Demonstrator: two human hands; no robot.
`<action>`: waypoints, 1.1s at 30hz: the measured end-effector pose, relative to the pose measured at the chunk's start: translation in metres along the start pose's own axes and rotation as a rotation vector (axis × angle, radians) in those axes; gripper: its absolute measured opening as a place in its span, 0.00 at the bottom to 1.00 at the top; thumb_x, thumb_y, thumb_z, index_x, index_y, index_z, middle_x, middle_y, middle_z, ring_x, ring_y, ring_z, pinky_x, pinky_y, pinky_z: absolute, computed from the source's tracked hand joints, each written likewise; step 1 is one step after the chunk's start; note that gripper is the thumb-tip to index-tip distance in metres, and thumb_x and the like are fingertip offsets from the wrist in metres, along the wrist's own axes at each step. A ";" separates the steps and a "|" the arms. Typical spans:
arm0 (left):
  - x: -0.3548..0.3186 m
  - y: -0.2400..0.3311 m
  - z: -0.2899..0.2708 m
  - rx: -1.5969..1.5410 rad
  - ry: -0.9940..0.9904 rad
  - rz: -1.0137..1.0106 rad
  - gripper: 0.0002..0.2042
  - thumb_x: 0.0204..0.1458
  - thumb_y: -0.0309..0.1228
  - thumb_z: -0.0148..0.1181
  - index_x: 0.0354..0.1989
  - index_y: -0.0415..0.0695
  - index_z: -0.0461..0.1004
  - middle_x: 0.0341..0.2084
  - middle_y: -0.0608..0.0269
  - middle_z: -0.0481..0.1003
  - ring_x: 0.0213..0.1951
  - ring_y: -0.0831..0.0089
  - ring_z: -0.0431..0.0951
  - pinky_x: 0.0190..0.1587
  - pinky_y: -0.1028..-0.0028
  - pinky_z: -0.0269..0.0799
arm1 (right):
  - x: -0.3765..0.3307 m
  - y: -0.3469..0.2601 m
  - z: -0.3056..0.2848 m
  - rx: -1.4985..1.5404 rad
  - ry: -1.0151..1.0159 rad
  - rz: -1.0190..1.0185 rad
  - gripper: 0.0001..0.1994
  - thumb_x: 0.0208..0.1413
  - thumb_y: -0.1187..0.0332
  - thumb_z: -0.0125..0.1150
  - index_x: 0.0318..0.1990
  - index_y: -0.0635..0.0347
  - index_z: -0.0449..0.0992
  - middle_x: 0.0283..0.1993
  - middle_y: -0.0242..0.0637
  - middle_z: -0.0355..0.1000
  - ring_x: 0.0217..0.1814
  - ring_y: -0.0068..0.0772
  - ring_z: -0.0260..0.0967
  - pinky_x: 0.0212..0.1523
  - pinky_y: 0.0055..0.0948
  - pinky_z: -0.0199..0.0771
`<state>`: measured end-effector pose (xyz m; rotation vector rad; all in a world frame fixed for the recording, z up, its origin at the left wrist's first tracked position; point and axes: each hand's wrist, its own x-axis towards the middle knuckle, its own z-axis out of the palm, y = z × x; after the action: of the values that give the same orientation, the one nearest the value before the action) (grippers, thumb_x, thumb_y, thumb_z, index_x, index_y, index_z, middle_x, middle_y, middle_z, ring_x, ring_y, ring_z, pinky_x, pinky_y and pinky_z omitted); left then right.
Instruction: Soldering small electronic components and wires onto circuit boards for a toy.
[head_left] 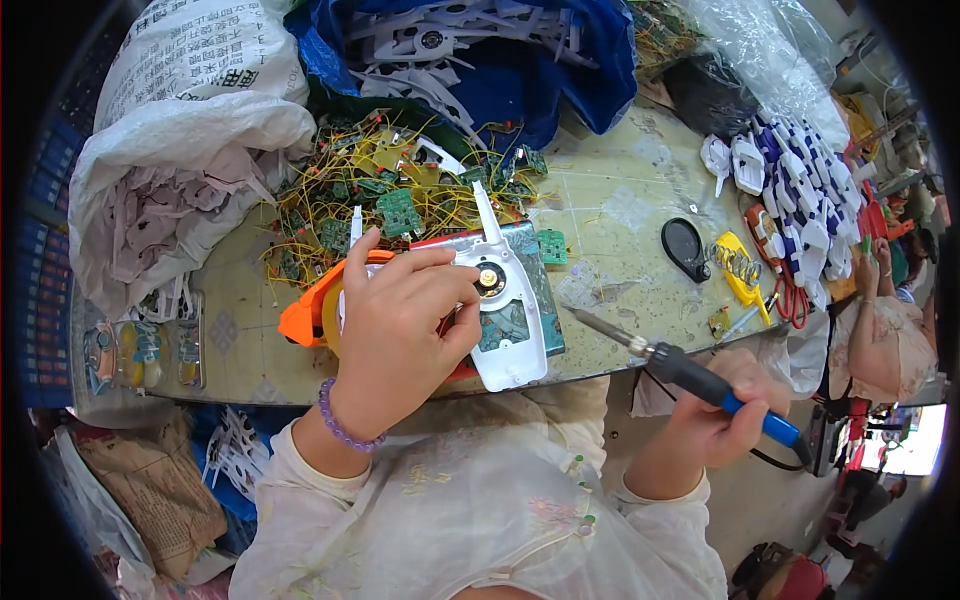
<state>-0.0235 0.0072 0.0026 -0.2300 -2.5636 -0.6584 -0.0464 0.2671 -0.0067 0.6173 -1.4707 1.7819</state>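
Note:
My left hand rests on a white plastic shell that carries a small round speaker; fingers pinch the shell's edge beside the speaker. Under the shell lies a flat tray with a green circuit board. Beneath my palm sits an orange tape dispenser. My right hand grips a soldering iron with a black and blue handle. Its metal tip points left toward the shell, a short way off the table's front edge.
A heap of green circuit boards with yellow wires lies behind the shell. White sacks and a blue bag of white parts stand at the back. Blue-white parts, a black lens-shaped piece and another person are at right.

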 end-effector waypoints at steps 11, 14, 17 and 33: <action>-0.001 -0.001 0.000 -0.025 -0.046 -0.028 0.03 0.42 0.26 0.63 0.24 0.48 0.76 0.31 0.72 0.80 0.44 0.70 0.78 0.61 0.48 0.51 | 0.002 0.010 0.024 -0.106 -0.480 -0.095 0.11 0.58 0.61 0.52 0.34 0.61 0.67 0.19 0.32 0.61 0.16 0.25 0.54 0.19 0.26 0.53; 0.000 -0.001 0.000 -0.026 -0.049 -0.028 0.03 0.42 0.26 0.63 0.24 0.48 0.75 0.31 0.71 0.80 0.44 0.69 0.78 0.61 0.48 0.50 | 0.004 0.011 0.026 -0.115 -0.500 -0.116 0.11 0.57 0.61 0.52 0.34 0.61 0.67 0.18 0.32 0.61 0.16 0.25 0.54 0.18 0.26 0.53; -0.001 -0.001 -0.001 -0.024 -0.040 -0.023 0.03 0.42 0.26 0.63 0.24 0.47 0.75 0.31 0.71 0.80 0.44 0.69 0.78 0.61 0.48 0.50 | 0.005 0.011 0.027 -0.117 -0.508 -0.116 0.10 0.57 0.62 0.52 0.34 0.61 0.67 0.17 0.32 0.60 0.16 0.25 0.53 0.18 0.27 0.53; -0.002 -0.002 0.000 -0.046 -0.052 -0.032 0.03 0.41 0.26 0.63 0.23 0.47 0.75 0.32 0.71 0.80 0.45 0.69 0.78 0.62 0.48 0.49 | 0.010 0.010 0.026 -0.061 -0.550 -0.098 0.05 0.49 0.71 0.59 0.31 0.61 0.73 0.19 0.33 0.66 0.16 0.30 0.59 0.17 0.27 0.58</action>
<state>-0.0224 0.0052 0.0011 -0.2243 -2.6086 -0.7329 -0.0628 0.2436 0.0006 1.1933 -1.8042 1.5521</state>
